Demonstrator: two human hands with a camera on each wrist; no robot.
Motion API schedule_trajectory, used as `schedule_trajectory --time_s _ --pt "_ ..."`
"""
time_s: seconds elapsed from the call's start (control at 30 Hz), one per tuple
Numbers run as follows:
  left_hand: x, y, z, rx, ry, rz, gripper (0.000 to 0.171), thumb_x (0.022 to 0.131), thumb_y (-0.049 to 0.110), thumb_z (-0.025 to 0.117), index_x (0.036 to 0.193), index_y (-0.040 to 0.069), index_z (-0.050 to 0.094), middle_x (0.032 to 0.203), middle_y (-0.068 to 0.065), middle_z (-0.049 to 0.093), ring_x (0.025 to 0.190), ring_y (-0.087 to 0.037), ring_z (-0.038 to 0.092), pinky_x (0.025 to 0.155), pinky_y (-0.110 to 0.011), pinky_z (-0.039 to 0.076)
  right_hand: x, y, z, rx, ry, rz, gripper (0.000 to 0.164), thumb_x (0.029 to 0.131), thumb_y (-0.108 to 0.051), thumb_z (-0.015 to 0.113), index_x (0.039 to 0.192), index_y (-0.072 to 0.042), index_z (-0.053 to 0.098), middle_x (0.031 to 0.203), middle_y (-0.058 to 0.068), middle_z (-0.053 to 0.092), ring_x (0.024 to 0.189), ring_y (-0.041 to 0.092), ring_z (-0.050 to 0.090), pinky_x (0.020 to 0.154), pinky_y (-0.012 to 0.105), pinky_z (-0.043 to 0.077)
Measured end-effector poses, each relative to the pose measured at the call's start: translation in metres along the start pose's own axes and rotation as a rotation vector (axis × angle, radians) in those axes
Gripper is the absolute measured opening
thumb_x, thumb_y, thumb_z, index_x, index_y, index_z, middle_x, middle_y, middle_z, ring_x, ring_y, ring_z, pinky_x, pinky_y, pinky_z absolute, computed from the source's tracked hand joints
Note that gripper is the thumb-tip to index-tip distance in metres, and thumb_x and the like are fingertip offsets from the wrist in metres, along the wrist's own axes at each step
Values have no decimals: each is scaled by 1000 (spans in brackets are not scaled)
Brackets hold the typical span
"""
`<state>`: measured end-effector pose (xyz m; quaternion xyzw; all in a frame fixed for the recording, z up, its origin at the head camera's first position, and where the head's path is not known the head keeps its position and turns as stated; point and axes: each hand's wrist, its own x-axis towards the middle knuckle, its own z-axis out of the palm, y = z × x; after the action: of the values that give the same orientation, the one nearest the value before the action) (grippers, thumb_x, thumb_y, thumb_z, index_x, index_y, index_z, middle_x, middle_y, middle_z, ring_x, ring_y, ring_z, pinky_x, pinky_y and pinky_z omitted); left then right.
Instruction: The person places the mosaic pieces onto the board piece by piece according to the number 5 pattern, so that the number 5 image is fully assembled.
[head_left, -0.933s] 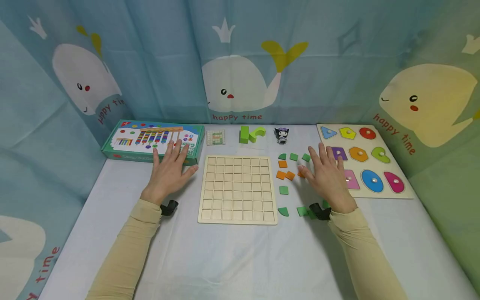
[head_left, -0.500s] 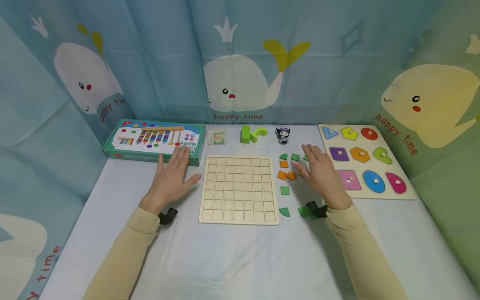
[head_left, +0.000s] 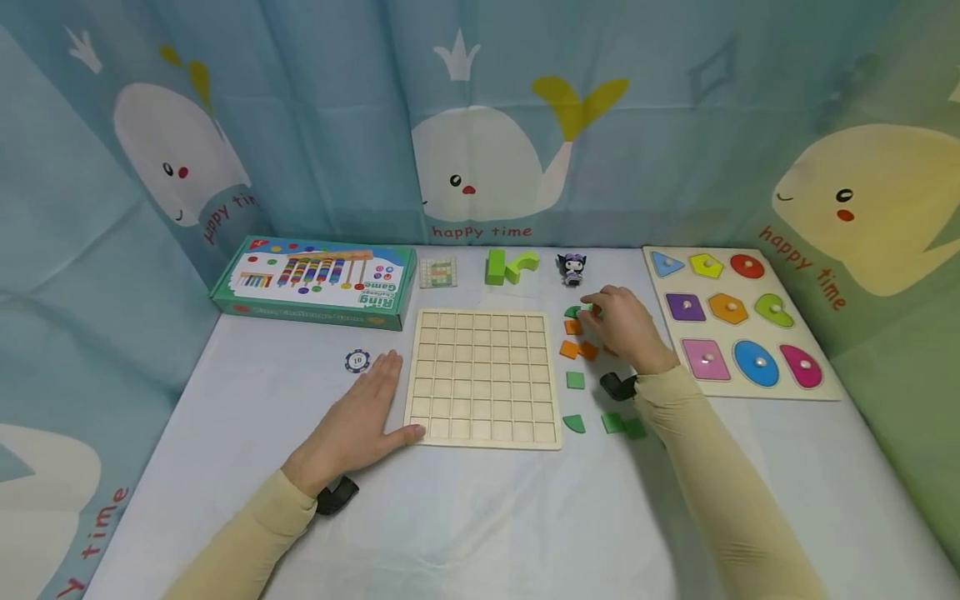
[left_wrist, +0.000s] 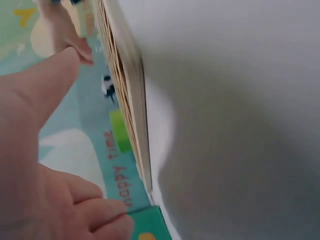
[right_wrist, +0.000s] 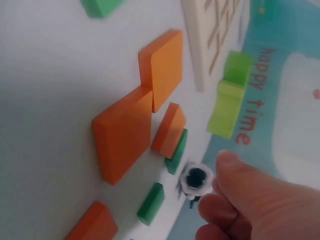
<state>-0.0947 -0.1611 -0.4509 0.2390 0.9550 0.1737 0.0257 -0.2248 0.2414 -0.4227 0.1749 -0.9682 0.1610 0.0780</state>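
Observation:
My left hand [head_left: 348, 425] lies with straight fingers along the left side of a wooden grid board [head_left: 483, 379], its thumb over the near left corner. To the right of the board, my right hand [head_left: 626, 325] hovers over small tiles, thumb and index finger bent and a little apart. Just by these fingertips is a green square tile [right_wrist: 150, 204], lying on the table in the right wrist view, with a green quarter-round tile [head_left: 572, 312] beside it. Several orange square tiles [right_wrist: 122, 135] lie nearer, and more green tiles [head_left: 612, 423] toward the front.
A ring game box [head_left: 315, 283] stands at the back left, with a chip marked 10 [head_left: 357, 361] in front. Along the back are a pattern card [head_left: 438, 272], green blocks [head_left: 496, 267] and a small figurine [head_left: 572, 270]. A knobbed shape puzzle [head_left: 716, 337] lies right.
My left hand has come back and down to the board's left edge, uncovering the chip and the box. My right hand has shifted left to the back green tiles, its fingers bending.

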Motion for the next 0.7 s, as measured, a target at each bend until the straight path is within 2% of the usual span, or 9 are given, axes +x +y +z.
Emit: schedule_trajectory --time_s 0.17,0.37,0.7 --pt "-11 11 7 7 -30 -41 105 86 56 68 147 -15 22 155 -29 19 144 -38 18 110 -49 25 10 4 5 -40 -34 31 25 88 -6 72 109 8 71 85 18 61 81 35 54 71 45 47" --pt "-16 14 10 41 -62 -101 98 87 54 68 145 -16 29 153 -30 23 142 -41 22 108 -54 27 16 5 11 -70 -58 33 23 88 -5 72 107 8 72 86 18 60 81 34 54 70 44 47" --pt "-15 12 10 71 -88 -69 90 89 55 64 149 -5 33 157 -18 25 143 -38 20 107 -59 25 21 11 20 -54 -112 90 20 89 -10 73 101 6 74 87 18 60 85 36 54 75 47 47"
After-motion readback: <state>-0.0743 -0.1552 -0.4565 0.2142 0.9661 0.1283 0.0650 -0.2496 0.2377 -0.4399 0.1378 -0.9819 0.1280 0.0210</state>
